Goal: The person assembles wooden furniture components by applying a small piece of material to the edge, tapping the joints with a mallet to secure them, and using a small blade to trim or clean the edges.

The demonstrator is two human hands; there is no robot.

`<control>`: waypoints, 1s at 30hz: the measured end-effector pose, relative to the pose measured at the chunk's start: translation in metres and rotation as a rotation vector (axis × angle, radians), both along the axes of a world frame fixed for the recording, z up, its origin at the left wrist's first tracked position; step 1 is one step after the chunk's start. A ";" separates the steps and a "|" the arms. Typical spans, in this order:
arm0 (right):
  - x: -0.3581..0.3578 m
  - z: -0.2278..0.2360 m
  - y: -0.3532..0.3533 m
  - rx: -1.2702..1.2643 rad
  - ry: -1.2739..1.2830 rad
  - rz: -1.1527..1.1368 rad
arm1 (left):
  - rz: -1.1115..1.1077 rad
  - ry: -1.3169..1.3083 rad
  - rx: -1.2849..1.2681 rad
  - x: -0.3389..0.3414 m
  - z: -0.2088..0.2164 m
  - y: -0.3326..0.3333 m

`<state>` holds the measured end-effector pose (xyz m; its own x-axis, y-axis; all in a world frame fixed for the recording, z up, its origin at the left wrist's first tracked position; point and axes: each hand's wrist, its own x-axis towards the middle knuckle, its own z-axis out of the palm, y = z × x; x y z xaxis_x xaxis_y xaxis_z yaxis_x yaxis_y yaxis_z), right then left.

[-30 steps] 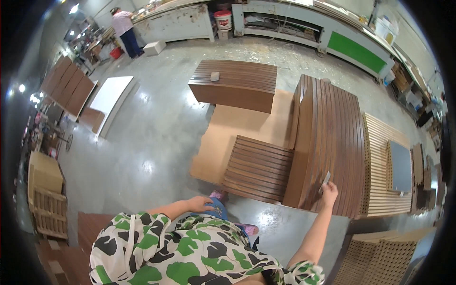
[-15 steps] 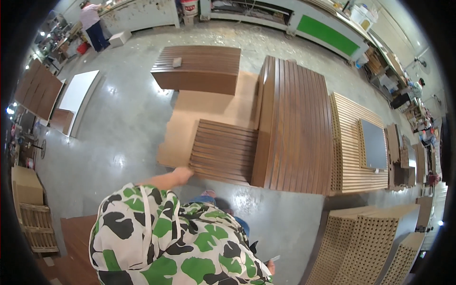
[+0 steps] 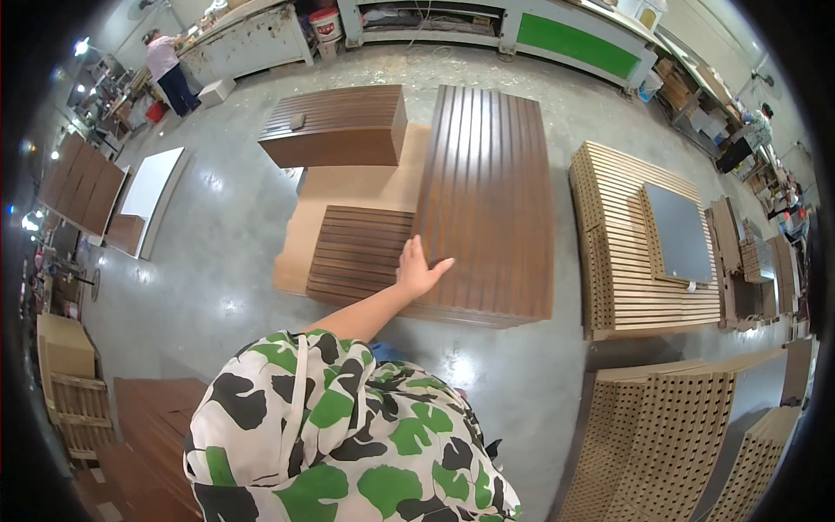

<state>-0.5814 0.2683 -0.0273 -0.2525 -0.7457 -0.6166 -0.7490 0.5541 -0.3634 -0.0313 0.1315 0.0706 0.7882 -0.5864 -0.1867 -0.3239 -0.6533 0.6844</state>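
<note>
Slatted panel (image 3: pixel 487 200) under left fingers (image 3: pixel 417 250); red bucket (image 3: pixel 325 25), contents hidden.

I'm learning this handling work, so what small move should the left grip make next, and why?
Probably settle the left grip flat on the large brown slatted piece to steady it: the grip is open, at the near part of that piece's left edge, beside the smaller slatted piece. Whether it already presses there, I cannot tell.

Your left hand (image 3: pixel 420 276) is spread out, its fingers (image 3: pixel 417 250) pointing away from you, the thumb (image 3: pixel 444 265) splayed to their right; your bare forearm (image 3: pixel 364 316) slants back and leftward behind them.
</note>
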 end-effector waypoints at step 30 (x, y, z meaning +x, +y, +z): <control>-0.133 0.012 -0.540 0.237 0.223 0.373 | -0.119 -0.168 0.873 -0.045 0.012 -0.070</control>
